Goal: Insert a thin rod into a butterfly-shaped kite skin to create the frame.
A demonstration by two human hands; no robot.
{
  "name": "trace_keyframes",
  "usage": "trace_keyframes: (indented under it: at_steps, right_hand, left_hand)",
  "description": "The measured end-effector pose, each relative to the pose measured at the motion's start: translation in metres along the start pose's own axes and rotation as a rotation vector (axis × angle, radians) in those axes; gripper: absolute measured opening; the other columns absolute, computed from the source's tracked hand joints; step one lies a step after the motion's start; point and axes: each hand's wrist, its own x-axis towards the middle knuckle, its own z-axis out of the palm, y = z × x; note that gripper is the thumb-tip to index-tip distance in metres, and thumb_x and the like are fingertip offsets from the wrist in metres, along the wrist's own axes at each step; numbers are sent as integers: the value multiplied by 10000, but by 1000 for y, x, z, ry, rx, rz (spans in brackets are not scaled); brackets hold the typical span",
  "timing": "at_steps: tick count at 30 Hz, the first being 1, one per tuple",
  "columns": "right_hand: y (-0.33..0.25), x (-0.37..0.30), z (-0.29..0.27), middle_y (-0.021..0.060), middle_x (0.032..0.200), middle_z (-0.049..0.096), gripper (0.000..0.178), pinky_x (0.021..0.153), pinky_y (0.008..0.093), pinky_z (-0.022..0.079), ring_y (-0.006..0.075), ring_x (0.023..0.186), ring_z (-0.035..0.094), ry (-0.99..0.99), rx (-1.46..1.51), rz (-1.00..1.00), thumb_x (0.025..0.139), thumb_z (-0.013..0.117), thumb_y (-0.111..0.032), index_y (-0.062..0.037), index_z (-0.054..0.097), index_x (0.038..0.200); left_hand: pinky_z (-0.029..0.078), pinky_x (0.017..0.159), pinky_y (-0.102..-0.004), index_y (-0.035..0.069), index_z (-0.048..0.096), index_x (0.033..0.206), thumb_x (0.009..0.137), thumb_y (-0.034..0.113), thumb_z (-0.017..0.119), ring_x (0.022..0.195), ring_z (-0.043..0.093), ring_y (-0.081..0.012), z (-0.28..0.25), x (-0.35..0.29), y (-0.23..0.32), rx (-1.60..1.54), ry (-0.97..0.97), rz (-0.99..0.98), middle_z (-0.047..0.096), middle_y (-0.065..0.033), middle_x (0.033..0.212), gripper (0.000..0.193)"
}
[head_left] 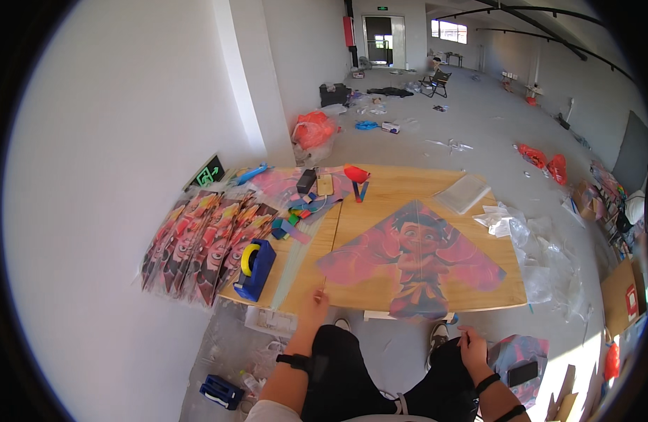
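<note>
Along the near edge of the bench point(401, 183), our left hand point(317, 306) was poised with its fingers curled narrowly together; we could not tell whether anything thin was pinched in it. Our right hand point(473, 344) was over the right thigh point(440, 376), apart from the bench, its fingers also drawn in, and we could not tell what, if anything, it held. Beyond both hands, the printed kite-shaped sheet point(419, 257) lay spread on the bench, its point away from us and its lower end just over the front edge.

That overhang, we judged, was the place to watch: a knee could catch it and pull everything askew. Good handling called for a flat palm near the middle line and light, even pressure, since such thin-looking material would probably crease if dragged. The blue tape dispenser point(262, 276) with its yellow roll point(249, 259) stood to the left, near the pale strips point(296, 261), so we thought it sensible to lift the arm well over the left wing. The loose clear plastic point(549, 264) at the right was best kept from sliding underneath.
</note>
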Motion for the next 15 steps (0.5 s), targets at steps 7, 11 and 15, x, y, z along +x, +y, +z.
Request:
trace_keyframes:
  at_steps: [7, 11, 15]
  right_hand:
    - [6, -5, -1, 105, 661, 663, 172, 630, 404, 527, 296, 657, 696, 9, -17, 51, 979, 566, -100, -126, 682, 1102]
    - [7, -7, 2, 111, 656, 650, 162, 613, 383, 521, 265, 635, 682, 32, -30, 32, 966, 564, -64, -102, 682, 1071]
    - [6, -9, 3, 109, 652, 639, 146, 603, 356, 514, 232, 613, 671, 54, -50, 1, 962, 559, -35, -71, 684, 1028]
  left_hand:
    - [524, 800, -481, 104, 676, 1041, 824, 169, 742, 938, 661, -356, -90, -2, -85, 474, 461, -154, 680, -82, 948, 236]
    - [521, 806, -508, 119, 684, 965, 833, 246, 728, 952, 674, -360, -107, 2, -105, 651, 489, -229, 707, -92, 965, 188]
    - [513, 828, -530, 130, 710, 928, 850, 312, 697, 956, 695, -355, -113, 8, -108, 676, 376, -298, 742, -112, 966, 199]
